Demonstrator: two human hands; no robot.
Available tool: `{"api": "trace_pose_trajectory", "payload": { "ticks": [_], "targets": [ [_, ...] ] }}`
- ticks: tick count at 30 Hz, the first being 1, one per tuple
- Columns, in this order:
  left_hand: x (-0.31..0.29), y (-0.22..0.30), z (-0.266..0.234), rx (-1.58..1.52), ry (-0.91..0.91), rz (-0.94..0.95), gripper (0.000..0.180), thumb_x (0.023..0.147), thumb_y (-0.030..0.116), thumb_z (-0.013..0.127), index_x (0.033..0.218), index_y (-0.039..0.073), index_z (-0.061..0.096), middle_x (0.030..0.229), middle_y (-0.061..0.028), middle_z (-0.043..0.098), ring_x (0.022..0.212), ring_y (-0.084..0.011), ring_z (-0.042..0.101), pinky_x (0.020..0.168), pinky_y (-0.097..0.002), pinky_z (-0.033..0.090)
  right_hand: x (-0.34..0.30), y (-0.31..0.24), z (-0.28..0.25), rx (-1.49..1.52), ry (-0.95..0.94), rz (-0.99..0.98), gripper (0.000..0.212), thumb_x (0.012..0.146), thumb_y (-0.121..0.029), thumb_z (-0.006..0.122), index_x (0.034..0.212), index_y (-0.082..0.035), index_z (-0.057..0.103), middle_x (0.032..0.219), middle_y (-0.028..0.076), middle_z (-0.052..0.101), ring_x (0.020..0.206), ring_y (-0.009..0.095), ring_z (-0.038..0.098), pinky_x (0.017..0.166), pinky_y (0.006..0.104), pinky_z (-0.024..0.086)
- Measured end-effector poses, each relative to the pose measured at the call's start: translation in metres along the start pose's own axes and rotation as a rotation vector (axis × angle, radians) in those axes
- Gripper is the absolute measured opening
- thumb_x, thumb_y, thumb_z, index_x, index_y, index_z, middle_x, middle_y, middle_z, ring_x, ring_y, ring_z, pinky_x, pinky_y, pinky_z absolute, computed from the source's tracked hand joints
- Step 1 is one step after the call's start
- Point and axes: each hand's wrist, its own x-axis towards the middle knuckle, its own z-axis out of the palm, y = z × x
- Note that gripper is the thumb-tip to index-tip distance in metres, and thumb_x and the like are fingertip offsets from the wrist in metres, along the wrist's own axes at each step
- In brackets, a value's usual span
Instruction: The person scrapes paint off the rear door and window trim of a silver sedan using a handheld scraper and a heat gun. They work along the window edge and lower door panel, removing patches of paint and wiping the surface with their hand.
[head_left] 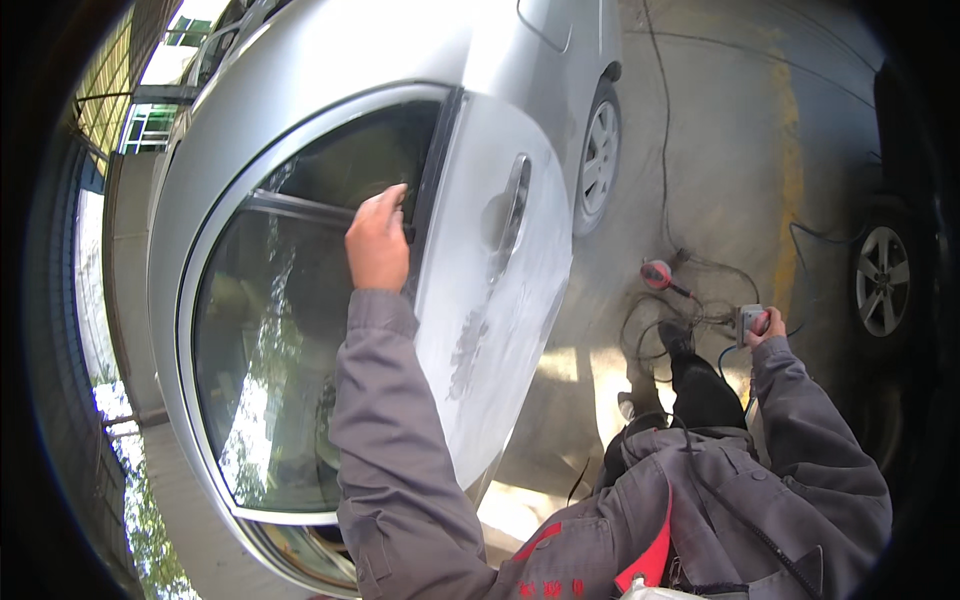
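My left hand (378, 240) is raised in front of the side window (290, 300) of a silver car, close to the dark strip along the window's lower edge. Its fingers are bent and drawn together; what they hold, if anything, is hidden. Beside it is the car door (520, 300), dull and whitish with sanded-looking grey patches, and its door handle (516, 205). Out to my right, away from the car, my right hand (768, 327) grips a grey and red power sander (748, 325) with a flat pad. A blue hose runs close below the sander.
A red and black power tool (657, 274) lies on the concrete floor among looped cables (650, 310) near my feet. The silver car's wheel (600, 155) stands ahead. At the right is another car's wheel (883, 280), beyond a yellow floor line (790, 180).
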Motion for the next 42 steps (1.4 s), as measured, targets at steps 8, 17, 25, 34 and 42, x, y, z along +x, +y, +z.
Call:
{"api": "trace_pose_trajectory", "payload": {
  "ticks": [8,17,25,34,42],
  "targets": [
    [-0.181,-0.003,-0.007,0.347,0.068,-0.326,0.026,0.097,0.009,0.075,0.123,0.005,0.072,0.114,-0.0107,0.074,0.111,-0.0336,0.070,0.095,-0.0454,0.057,0.008,0.083,0.014,-0.104,-0.004,0.052,0.084,0.068,-0.022,0.087,0.144,-0.013,0.053,0.117,0.028,0.068,0.110,0.049,0.069,0.097,0.0545,0.057],
    [-0.187,-0.002,0.005,0.429,0.180,-0.480,0.027,0.090,0.014,0.083,0.115,0.009,0.075,0.105,-0.0069,0.071,0.107,-0.0308,0.068,0.094,-0.0458,0.055,0.042,0.084,-0.005,-0.123,-0.051,-0.097,0.089,0.068,-0.021,0.093,0.146,-0.013,0.052,0.124,0.028,0.066,0.117,0.048,0.066,0.101,0.0541,0.055],
    [-0.173,0.007,-0.001,0.450,0.067,-0.519,0.025,0.084,0.015,0.088,0.107,0.011,0.080,0.095,-0.0066,0.072,0.090,-0.0301,0.072,0.078,-0.0436,0.058,0.053,0.044,0.003,-0.136,-0.069,-0.048,0.088,0.068,-0.022,0.092,0.146,-0.012,0.052,0.123,0.026,0.068,0.114,0.047,0.068,0.099,0.0527,0.056],
    [-0.164,0.004,-0.021,0.312,0.120,-0.431,0.016,0.085,0.012,0.086,0.100,0.007,0.081,0.093,-0.0071,0.075,0.083,-0.0250,0.075,0.077,-0.0399,0.059,0.047,-0.017,0.019,-0.053,-0.104,-0.050,0.086,0.068,-0.023,0.092,0.144,-0.009,0.053,0.123,0.027,0.069,0.117,0.047,0.069,0.101,0.0511,0.056],
    [-0.146,0.017,-0.024,0.321,-0.039,-0.657,0.018,0.080,0.011,0.090,0.095,0.004,0.082,0.090,-0.0099,0.078,0.077,-0.0252,0.076,0.072,-0.0387,0.060,0.056,0.025,0.003,-0.047,-0.118,-0.026,0.083,0.071,-0.020,0.090,0.144,-0.007,0.052,0.124,0.026,0.069,0.116,0.044,0.070,0.101,0.0485,0.056]
  ]
}}
